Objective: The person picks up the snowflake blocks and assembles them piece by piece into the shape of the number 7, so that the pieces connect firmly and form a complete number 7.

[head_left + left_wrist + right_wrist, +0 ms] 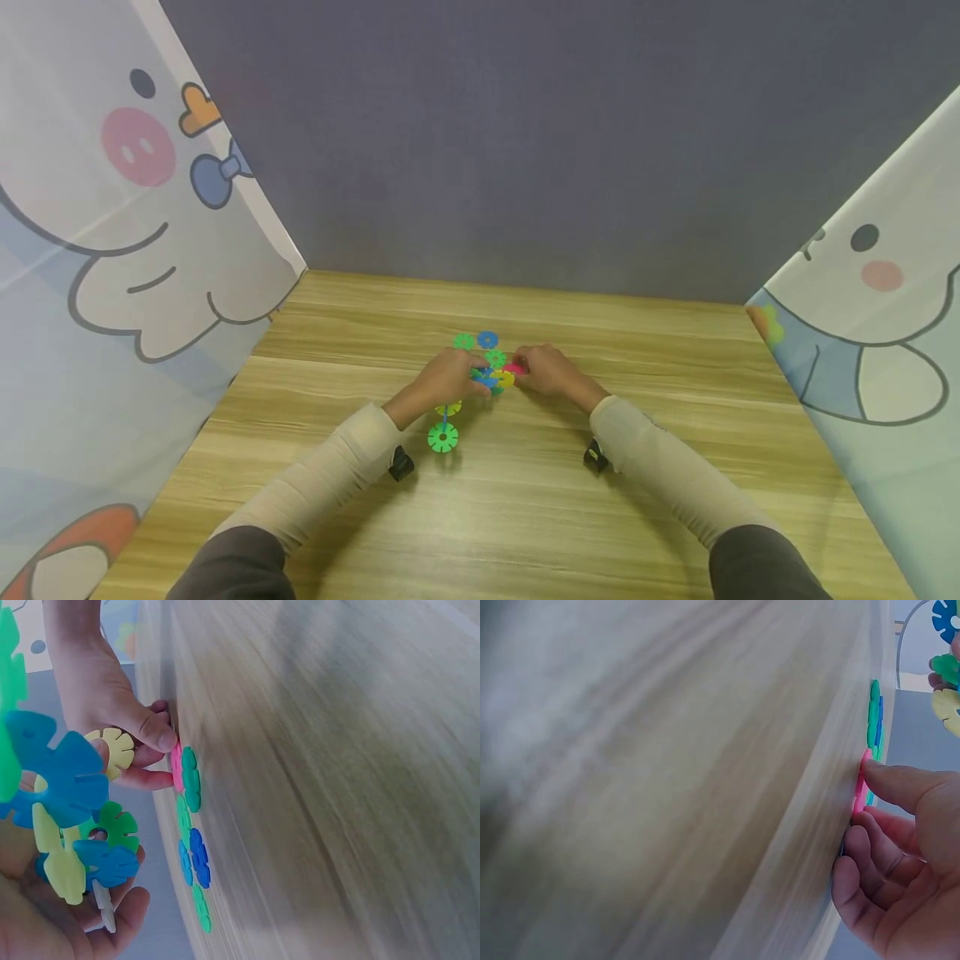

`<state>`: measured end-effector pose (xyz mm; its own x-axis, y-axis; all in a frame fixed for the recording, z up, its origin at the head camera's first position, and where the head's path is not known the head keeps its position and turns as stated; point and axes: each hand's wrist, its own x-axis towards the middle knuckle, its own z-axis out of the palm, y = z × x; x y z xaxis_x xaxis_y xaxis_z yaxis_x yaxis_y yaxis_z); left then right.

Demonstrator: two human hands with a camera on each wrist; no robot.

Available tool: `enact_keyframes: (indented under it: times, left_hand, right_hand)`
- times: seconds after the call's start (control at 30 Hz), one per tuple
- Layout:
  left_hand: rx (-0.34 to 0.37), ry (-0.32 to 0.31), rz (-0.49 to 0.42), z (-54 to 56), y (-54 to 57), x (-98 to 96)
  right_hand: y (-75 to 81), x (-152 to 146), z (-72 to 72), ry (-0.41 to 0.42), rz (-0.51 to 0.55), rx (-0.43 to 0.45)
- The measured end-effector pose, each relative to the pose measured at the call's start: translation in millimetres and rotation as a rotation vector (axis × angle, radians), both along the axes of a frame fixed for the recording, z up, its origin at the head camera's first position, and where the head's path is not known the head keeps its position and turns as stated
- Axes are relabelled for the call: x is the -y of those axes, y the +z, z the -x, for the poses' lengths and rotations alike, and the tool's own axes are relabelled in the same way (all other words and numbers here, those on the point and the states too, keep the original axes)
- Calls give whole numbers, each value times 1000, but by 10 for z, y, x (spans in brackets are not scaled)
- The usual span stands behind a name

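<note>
My left hand holds a joined cluster of slotted plastic snowflake discs. In the left wrist view a large blue disc, a yellow one and a smaller blue one belong to it. A green disc hangs at the cluster's near end in the head view. My right hand pinches a pink disc between thumb and finger, low at the tabletop. Another yellow disc shows between the hands. My left palm is partly hidden by the discs.
Loose discs lie flat on the wooden table just beyond my hands: green, blue and another green. A grey panel rises behind the table, and cartoon-printed sheets stand at both sides.
</note>
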<state>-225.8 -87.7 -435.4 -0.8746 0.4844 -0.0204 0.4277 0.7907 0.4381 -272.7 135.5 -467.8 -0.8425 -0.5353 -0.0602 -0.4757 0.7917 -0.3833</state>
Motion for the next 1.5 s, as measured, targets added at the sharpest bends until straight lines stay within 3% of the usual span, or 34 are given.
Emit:
enact_keyframes:
  times: [0.57, 0.9, 1.27, 1.5]
  left_hand:
    - [9, 0, 12, 6, -13, 13]
    - [20, 23, 15, 15, -6, 2]
    - [28, 30, 6, 14, 10, 4]
    - [33, 37, -4, 1, 34, 17]
  right_hand:
    - [-27, -16, -8, -64, 41, 43]
    - [-30, -60, -38, -55, 112, 25]
    - [54, -165, -147, -60, 266, 175]
    - [103, -229, -199, -37, 310, 229]
